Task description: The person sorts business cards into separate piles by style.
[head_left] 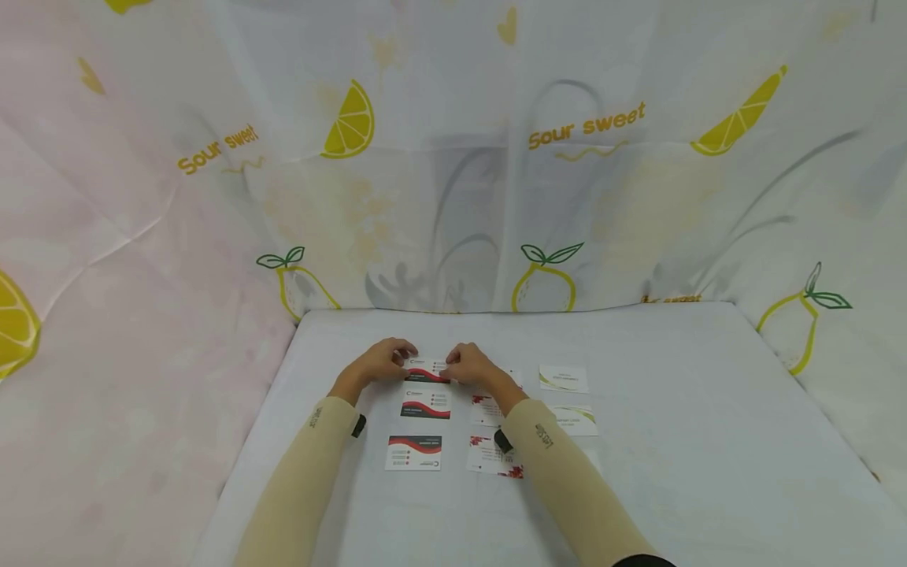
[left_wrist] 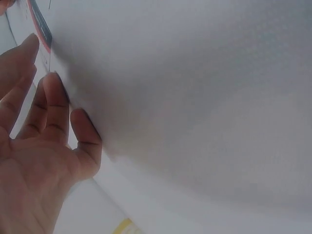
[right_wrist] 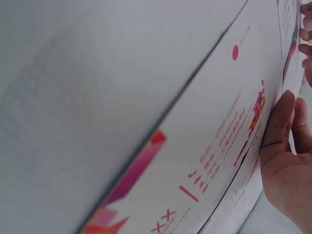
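Observation:
Both hands are at the farthest card of the left column, a business card point(head_left: 427, 371) with a red and dark wave, lying flat on the white table. My left hand point(head_left: 385, 361) is at its left side, thumb by the card's edge and fingers lightly bent. In the left wrist view, the other fingertips point(left_wrist: 56, 90) of that hand rest on the tabletop. At the card's right side, my right hand point(head_left: 471, 367) has its thumb and fingertips right at the edge. Two matching business cards point(head_left: 425, 404) lie nearer in that column.
A middle column of white cards with red patterns point(head_left: 489, 455) lies partly under the right forearm. Farther right are white cards with green-yellow curves point(head_left: 563, 379), the nearest mostly hidden by the sleeve. A lemon-printed cloth point(head_left: 460, 197) hangs behind the table point(head_left: 708, 441).

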A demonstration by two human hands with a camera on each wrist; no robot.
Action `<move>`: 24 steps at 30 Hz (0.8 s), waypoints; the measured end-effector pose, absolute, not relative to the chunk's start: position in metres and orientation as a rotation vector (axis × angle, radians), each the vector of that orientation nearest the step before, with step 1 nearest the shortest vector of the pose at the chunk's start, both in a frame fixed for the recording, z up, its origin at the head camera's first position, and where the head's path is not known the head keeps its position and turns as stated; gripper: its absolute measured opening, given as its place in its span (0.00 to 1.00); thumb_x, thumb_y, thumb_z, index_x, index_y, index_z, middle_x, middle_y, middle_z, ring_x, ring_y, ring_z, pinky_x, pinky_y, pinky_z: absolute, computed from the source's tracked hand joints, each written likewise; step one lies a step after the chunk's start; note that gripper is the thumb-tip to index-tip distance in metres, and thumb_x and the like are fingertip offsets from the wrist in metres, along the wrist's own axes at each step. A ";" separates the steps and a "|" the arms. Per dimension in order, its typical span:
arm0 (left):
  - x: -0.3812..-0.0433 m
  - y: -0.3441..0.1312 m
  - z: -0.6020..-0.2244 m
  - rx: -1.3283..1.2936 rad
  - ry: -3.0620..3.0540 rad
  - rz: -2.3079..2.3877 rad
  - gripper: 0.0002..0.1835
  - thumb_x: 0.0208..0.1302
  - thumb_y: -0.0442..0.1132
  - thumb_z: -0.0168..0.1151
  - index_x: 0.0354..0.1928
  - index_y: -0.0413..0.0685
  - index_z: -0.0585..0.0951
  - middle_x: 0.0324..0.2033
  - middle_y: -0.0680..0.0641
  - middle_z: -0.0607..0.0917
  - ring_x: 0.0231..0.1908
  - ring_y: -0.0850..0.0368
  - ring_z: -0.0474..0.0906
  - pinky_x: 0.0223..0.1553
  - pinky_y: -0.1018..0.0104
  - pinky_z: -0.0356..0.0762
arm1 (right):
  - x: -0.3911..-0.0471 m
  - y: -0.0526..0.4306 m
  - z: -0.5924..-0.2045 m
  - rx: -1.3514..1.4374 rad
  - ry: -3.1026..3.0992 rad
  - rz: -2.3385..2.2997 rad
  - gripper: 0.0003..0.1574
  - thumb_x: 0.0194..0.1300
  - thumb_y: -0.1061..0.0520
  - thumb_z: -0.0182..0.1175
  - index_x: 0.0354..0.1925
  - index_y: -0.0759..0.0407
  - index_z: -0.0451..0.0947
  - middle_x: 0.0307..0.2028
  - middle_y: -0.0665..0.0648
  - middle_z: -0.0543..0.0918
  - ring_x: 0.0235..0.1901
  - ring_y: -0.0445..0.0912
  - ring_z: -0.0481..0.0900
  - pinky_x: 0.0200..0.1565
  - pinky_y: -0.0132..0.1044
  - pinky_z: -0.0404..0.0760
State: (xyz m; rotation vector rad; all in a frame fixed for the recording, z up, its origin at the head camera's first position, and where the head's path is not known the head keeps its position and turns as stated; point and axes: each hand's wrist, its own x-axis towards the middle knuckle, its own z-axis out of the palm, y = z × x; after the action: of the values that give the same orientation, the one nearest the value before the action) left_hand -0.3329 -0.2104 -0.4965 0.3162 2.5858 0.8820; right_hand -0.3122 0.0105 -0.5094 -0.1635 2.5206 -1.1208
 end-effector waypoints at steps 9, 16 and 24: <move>-0.331 -0.215 -0.497 0.392 2.563 0.888 0.26 0.58 0.42 0.73 0.58 0.49 0.78 0.53 0.43 0.77 0.49 0.49 0.73 0.53 0.54 0.74 | -0.312 0.014 -0.503 -0.192 2.496 -1.070 0.36 0.60 0.51 0.70 0.61 0.60 0.66 0.52 0.59 0.73 0.46 0.50 0.73 0.55 0.45 0.74; -0.318 -0.217 -0.494 0.519 2.589 0.848 0.26 0.57 0.46 0.74 0.56 0.50 0.79 0.50 0.44 0.78 0.44 0.52 0.74 0.48 0.58 0.76 | -0.305 0.021 -0.497 -0.212 2.548 -1.013 0.35 0.57 0.51 0.73 0.58 0.57 0.70 0.51 0.60 0.76 0.45 0.50 0.75 0.53 0.44 0.77; -0.300 -0.218 -0.485 0.568 2.598 0.789 0.24 0.55 0.47 0.75 0.52 0.50 0.79 0.45 0.47 0.80 0.37 0.55 0.74 0.40 0.63 0.75 | -0.291 0.017 -0.484 -0.316 2.538 -1.021 0.32 0.54 0.53 0.75 0.54 0.59 0.76 0.48 0.59 0.77 0.44 0.50 0.74 0.51 0.45 0.77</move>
State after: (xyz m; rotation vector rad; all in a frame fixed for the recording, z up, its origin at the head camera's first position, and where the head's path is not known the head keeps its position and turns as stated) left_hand -0.2998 -0.2177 -0.4854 0.5681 2.5981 0.7889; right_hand -0.2911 0.0169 -0.4844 -0.3163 2.5382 -1.0206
